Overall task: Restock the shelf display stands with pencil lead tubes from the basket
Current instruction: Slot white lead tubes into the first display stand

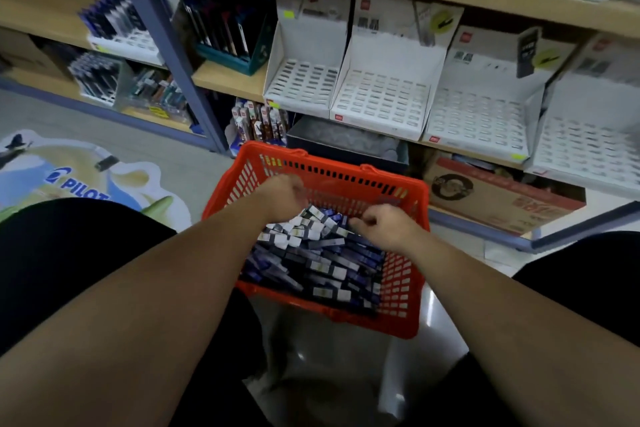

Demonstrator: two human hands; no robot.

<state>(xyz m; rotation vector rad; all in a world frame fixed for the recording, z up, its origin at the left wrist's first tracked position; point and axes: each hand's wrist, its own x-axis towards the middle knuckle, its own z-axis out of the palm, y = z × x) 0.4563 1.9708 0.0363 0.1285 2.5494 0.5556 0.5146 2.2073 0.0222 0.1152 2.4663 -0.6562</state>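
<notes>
A red plastic basket [401,302] is seen on the floor at the centre of the view, between the person's knees, and it is filled with a loose heap of pencil lead tubes [322,263], dark blue and purple with white ends, lying at mixed angles. Both bare forearms are stretched into it from 6 o'clock. The left hand [284,196] is held over the heap towards the basket's 11 o'clock corner, knuckles up and fingers curled down; a fanned cluster of white-ended tubes sticks out from under it towards 5 o'clock and appears to be grasped, though the picture is blurred there. The right hand [381,225] is placed at the basket's 2 o'clock side, its fingers curled with the tips down among the tubes; whether a tube is pinched between them cannot be told. Above the basket, from 12 to 2 o'clock, a row of white cardboard display stands [381,104] is set side by side on a wooden shelf [228,80], each with a slotted grid sloping forward and a printed back card. At 11 o'clock a teal stand [239,61] with dark pens is placed on the same shelf. A brown cardboard box [502,199] is kept under the shelf at 3 o'clock, and a floor sticker [72,180] lettered PILOT is laid at 9 o'clock.
</notes>
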